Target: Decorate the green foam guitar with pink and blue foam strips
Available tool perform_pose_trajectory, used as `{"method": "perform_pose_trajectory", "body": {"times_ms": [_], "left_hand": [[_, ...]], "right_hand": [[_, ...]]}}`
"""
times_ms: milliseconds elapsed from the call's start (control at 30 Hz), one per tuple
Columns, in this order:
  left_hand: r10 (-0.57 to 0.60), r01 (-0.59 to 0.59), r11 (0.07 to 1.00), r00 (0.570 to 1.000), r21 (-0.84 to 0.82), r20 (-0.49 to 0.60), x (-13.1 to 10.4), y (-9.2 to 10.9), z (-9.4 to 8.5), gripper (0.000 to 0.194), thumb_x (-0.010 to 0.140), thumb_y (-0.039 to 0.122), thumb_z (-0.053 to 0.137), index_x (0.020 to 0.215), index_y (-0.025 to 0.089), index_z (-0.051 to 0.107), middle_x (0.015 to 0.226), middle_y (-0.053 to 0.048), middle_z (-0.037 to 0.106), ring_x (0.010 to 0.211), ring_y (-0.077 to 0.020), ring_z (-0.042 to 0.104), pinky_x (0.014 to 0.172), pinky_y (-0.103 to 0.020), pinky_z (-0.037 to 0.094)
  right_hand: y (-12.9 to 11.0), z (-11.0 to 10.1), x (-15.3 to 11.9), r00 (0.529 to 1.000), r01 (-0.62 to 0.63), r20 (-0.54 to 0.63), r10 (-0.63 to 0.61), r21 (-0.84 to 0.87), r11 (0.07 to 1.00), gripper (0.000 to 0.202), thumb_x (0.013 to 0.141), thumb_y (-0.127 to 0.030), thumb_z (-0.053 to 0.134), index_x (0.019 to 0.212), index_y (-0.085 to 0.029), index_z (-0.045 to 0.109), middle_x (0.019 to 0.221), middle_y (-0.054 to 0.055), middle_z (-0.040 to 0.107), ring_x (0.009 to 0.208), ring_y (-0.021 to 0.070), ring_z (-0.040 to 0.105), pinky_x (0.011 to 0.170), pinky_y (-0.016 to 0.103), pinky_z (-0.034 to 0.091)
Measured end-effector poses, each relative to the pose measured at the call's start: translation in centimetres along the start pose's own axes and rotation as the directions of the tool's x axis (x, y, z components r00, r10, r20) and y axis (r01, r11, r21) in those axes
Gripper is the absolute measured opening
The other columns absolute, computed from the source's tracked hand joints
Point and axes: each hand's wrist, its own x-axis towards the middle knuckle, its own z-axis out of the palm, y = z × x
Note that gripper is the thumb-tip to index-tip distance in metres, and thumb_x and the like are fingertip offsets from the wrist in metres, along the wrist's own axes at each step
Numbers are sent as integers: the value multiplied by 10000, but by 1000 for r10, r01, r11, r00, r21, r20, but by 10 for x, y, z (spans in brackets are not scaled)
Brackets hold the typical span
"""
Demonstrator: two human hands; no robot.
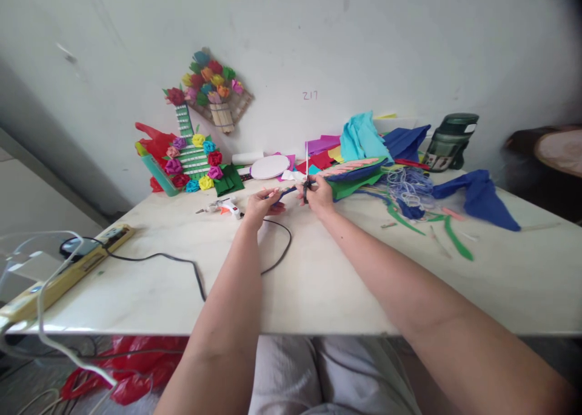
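My left hand [261, 206] is closed on a thin dark-blue strip [287, 192], which looks like crepe paper and points toward my other hand. My right hand [321, 193] grips a pair of scissors [307, 183] by the dark handles, with the blades upright. The fingertips of both hands are close together but apart. Left of my left hand lies a white hot glue gun [233, 208] with an orange part. Just right of my right hand are green paper [359, 186] and a blue and pink layered paper piece [352, 168].
Paper-flower decorations [196, 157] stand at the back left, near a dark green bottle-like tube [159, 174]. At right are tangled string [407, 188], blue paper [486, 200], green scraps [457, 239] and a bottle [451, 142]. A power strip [77, 272] and cords run along the left.
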Motion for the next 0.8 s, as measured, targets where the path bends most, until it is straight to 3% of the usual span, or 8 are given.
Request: {"method": "perform_pose_trajectory", "body": {"times_ms": [167, 333, 567, 667, 800], "left_hand": [[1, -1, 1000, 1000, -7, 19, 2, -6, -4, 545, 623, 438, 735, 1065, 134, 632, 632, -59, 672, 608, -202, 662, 592, -300, 535], [2, 0, 998, 999, -63, 32, 2, -10, -6, 568, 623, 377, 747, 1113, 124, 610, 652, -59, 675, 634, -204, 664, 636, -330, 541], [-26, 32, 994, 998, -104, 59, 0, -9, -9, 591, 619, 300, 746, 1153, 100, 591, 684, -69, 682, 663, -203, 669, 689, -344, 541], [-28, 34, 995, 998, -93, 59, 0, -9, -10, 576, 640, 292, 730, 1164, 100, 588, 670, -69, 680, 659, -207, 669, 692, -353, 540], [-43, 48, 996, 998, -81, 55, -2, -8, -10, 571, 664, 287, 715, 1185, 99, 576, 669, -76, 681, 651, -206, 668, 679, -342, 538]], "right_hand": [[-5, -21, 4, 971, 93, 216, -99, 37, 995, 393, 606, -385, 699, 921, -170, 602, 528, -46, 585, 385, 97, 514, 361, 185, 368], [-3, -39, 7, 845, 74, 534, -12, -95, 993, 501, 569, -320, 737, 1023, -123, 655, 497, -28, 587, 371, 88, 487, 331, 175, 312], [-6, -81, 12, 776, -6, 618, 124, -190, 982, 471, 572, -301, 743, 1005, -124, 691, 457, -25, 576, 341, 59, 435, 312, 162, 240], [-6, -87, 14, 754, -18, 632, 177, -250, 968, 456, 542, -287, 762, 966, -127, 708, 452, -20, 582, 336, 58, 435, 318, 163, 259], [-8, -85, 14, 759, -13, 624, 186, -271, 962, 444, 495, -245, 779, 918, -123, 726, 430, -19, 579, 323, 61, 425, 341, 180, 330]]}}
